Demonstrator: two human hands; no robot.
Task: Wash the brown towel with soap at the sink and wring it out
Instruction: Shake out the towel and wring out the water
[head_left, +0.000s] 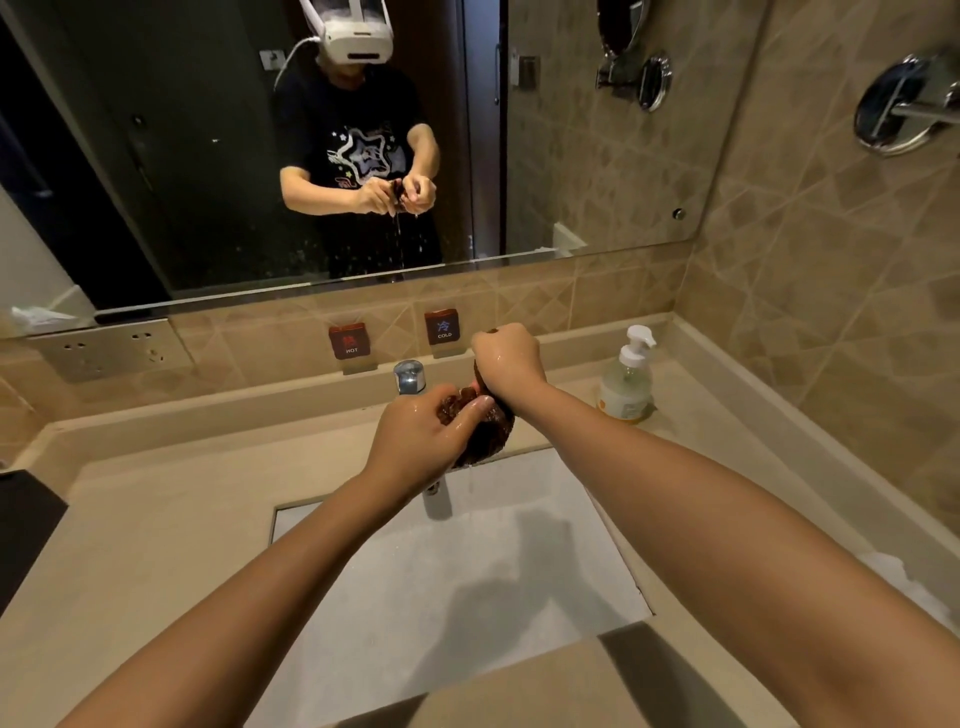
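The brown towel (485, 423), bunched into a tight twisted wad, is held above the back edge of the sink (363, 561), in front of the tap (410, 376). The left hand (415, 441) is wrapped around its near end, fingers curled shut on the cloth. The right hand (509, 356) is clenched in a fist on the far end. Both hands are wet. Drops are seen falling from the towel. A soap bottle (627, 379) stands on the counter (156, 519) to the right.
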